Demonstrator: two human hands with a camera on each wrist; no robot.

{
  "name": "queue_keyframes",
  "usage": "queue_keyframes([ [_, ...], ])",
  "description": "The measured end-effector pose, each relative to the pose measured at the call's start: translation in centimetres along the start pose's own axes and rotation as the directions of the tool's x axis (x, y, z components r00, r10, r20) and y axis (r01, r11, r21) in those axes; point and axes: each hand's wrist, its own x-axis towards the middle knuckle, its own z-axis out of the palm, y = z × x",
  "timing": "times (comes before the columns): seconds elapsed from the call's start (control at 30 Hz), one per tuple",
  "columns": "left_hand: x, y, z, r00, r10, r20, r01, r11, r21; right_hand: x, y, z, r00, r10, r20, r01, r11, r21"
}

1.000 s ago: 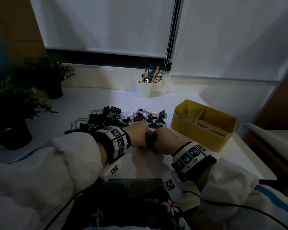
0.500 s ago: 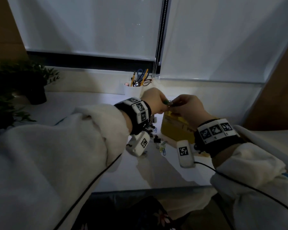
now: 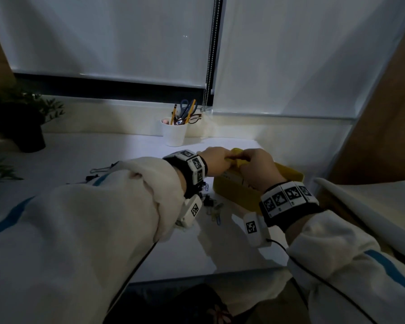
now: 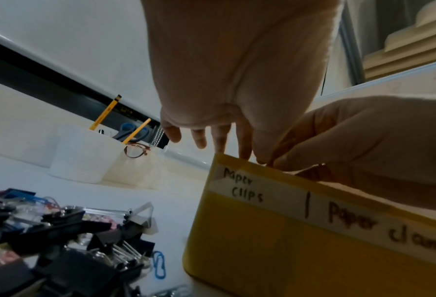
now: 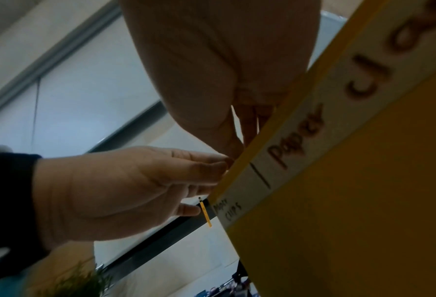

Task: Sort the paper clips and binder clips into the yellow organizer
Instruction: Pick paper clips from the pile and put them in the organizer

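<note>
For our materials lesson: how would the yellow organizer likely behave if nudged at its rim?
The yellow organizer looks like a stiff box. Its broad flat base suggests it would slide, not tip. Its contents are hidden, so weight is uncertain.

- Desk/office nook by a window, dim light.
- White desk (image 3: 84,155) against the sill, two roller blinds (image 3: 117,38) pulled down, bead chain (image 3: 209,50) between them.
- White cup (image 3: 174,134) as pen holder: pencils, blue-handled scissors, glasses hooked on the rim.
- Stationery on the desk: pile of binder clips and paper clips (image 4: 66,237), yellow organizer (image 4: 300,241) hand-labelled "Paper clips" / "Paper clam…".
- Potted plants (image 3: 21,122) at the left edge.
</note>
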Motion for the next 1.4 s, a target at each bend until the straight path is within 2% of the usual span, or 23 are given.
queue_keyframes([
  [0.1,-2.4,-0.3,-1.1,0.989,0.01,-0.145,-0.025,0.994,-0.104,-1.8,-0.7,-0.3,0.982,-0.159,-0.104,0.163,0.986,0.027],
  [0.17,-4.2,-0.8,-1.5,0.987,-0.002,-0.16,-0.005,0.999,-0.045,-2.8,-0.7,0.3,0.971,-0.23,-0.063,0.232,0.972,0.035],
  [0.2,-5.2,-1.1,-1.7,0.994,-0.02,-0.104,0.022,1.0,0.022,-3.2,-0.6,0.9,0.97,-0.243,0.008,0.242,0.97,0.019],
  [0.27,-7.2,-1.6,-1.8,0.99,-0.104,0.099,0.084,0.979,0.184,-3.8,-0.5,2.0,0.952,-0.195,0.237,0.213,0.976,-0.054],
  [0.33,-9.5,-2.1,-1.6,0.931,-0.243,0.272,0.15,0.935,0.32,-4.4,-0.3,3.0,0.888,-0.058,0.457,0.171,0.962,-0.211],
  [0.4,-11.3,-2.8,-1.1,0.859,-0.367,0.356,0.242,0.905,0.35,-4.9,-0.3,3.6,0.835,0.06,0.547,0.148,0.932,-0.329],
  [0.47,-12.1,-3.2,-0.4,0.832,-0.412,0.37,0.312,0.901,0.302,-5.2,-0.5,3.9,0.822,0.091,0.562,0.137,0.926,-0.35],
  [0.63,-12.4,-3.5,1.1,0.878,-0.335,0.342,0.268,0.936,0.229,-6.4,-1.3,4.5,0.807,-0.024,0.59,0.221,0.939,-0.264],
  [0.73,-12.3,-4.0,1.9,0.899,-0.249,0.36,0.244,0.968,0.06,-6.8,-1.5,5.2,0.771,-0.083,0.632,0.202,0.972,-0.118],
  [0.8,-12.2,-4.4,2.2,0.917,-0.233,0.324,0.239,0.971,0.022,-6.9,-1.6,5.6,0.784,-0.092,0.614,0.163,0.985,-0.061],
  [0.93,-12.2,-5.0,2.0,0.941,-0.231,0.247,0.237,0.971,0.002,-6.5,-1.8,6.4,0.818,-0.046,0.573,0.111,0.991,-0.08],
  [1.07,-12.2,-4.9,1.6,0.945,-0.173,0.276,0.151,0.984,0.1,-5.8,-1.7,6.4,0.81,0.054,0.584,0.021,0.993,-0.12],
  [1.23,-12.7,-4.7,1.7,0.94,-0.153,0.304,0.132,0.987,0.087,-5.6,-1.3,6.3,0.831,0.157,0.534,-0.093,0.985,-0.145],
  [1.33,-13.1,-4.8,1.7,0.956,-0.125,0.267,0.118,0.992,0.045,-6.0,-1.0,6.2,0.856,0.066,0.513,-0.008,0.993,-0.115],
  [1.4,-13.3,-5.0,1.8,0.96,-0.11,0.257,0.112,0.994,0.007,-6.6,-1.2,5.9,0.824,0.007,0.567,0.067,0.992,-0.109],
])
